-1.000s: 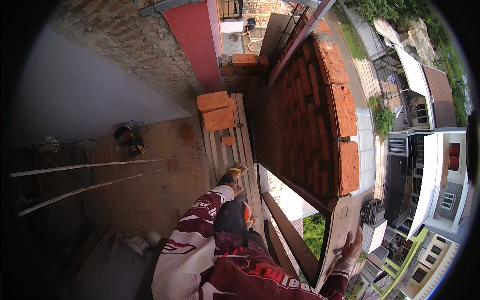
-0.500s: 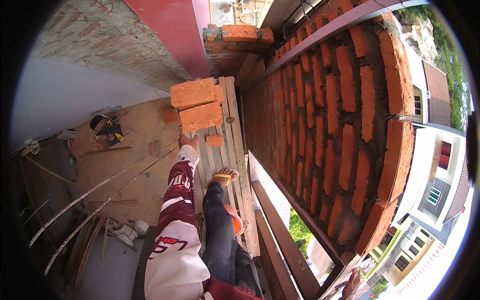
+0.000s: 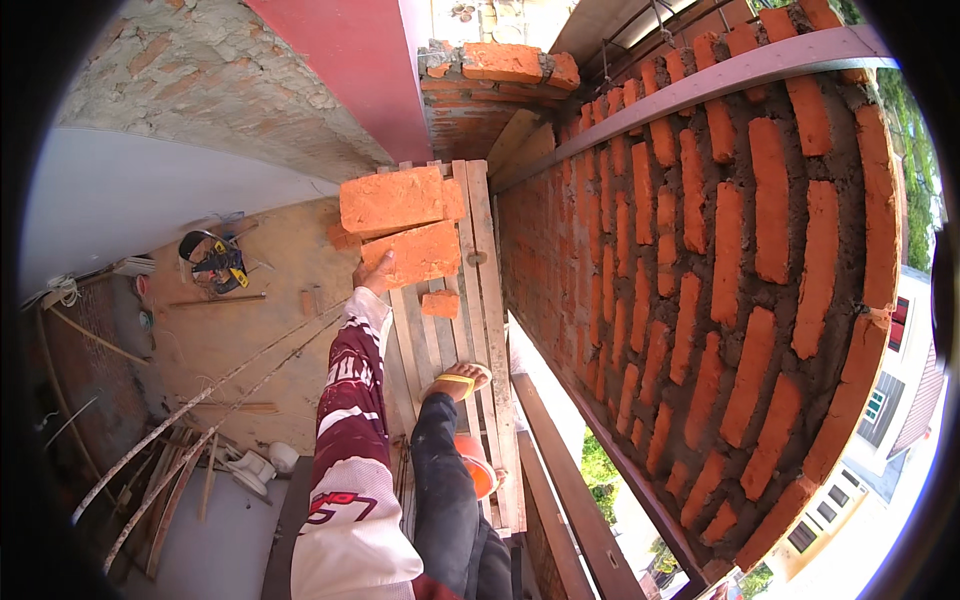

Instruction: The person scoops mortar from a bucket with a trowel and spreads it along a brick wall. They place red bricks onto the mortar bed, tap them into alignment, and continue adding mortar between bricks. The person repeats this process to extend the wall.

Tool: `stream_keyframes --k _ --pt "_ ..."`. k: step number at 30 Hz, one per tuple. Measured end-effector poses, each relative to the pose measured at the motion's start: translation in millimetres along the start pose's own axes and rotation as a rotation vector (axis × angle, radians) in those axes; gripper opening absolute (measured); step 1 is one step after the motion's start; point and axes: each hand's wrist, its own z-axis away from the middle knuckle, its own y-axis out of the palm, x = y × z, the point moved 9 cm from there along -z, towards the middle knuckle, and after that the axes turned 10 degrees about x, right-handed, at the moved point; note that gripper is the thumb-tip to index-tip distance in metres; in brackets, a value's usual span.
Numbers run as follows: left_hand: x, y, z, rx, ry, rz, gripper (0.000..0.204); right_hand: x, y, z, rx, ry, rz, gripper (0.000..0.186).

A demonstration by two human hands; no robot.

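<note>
My left hand point(image 3: 373, 274) grips the near left end of an orange brick point(image 3: 420, 252), its thumb over the top edge and its other fingers partly hidden. Just beyond lies another brick point(image 3: 391, 200), with part of one more point(image 3: 453, 199) showing at its right. A broken brick piece point(image 3: 440, 304) rests on the plank platform point(image 3: 478, 222), nearer to me. My right hand is out of the picture.
To my right rises a brick wall point(image 3: 700, 290) with wet-looking mortar, crossed by a metal straightedge point(image 3: 700, 92). An orange bucket point(image 3: 478, 468) stands beside my leg. Long thin rods point(image 3: 230, 372) slant past on the left, above a lower floor with tools point(image 3: 217, 265).
My left hand has moved up onto the near brick's end and taken hold of it. The right hand, at the lower right edge before, has left the picture. The view has shifted.
</note>
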Motion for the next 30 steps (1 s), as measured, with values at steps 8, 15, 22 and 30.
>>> stream_keyframes --k 8,15,22,30 --pt "-3 3 37 -0.200 -0.199 -0.261 0.057 63 -10 50 -0.176 -0.246 -0.053 0.065" --pt "-19 34 93 0.030 -0.387 -0.006 0.080 210 84 70 -0.043 -0.747 -0.482 0.063" --pt "-21 92 162 0.019 -0.085 0.372 0.048 418 335 -81 0.808 -0.483 -1.176 0.057" --pt "-1 135 332 0.146 -0.277 0.508 0.044 486 377 -102 1.278 -0.133 -1.742 0.067"
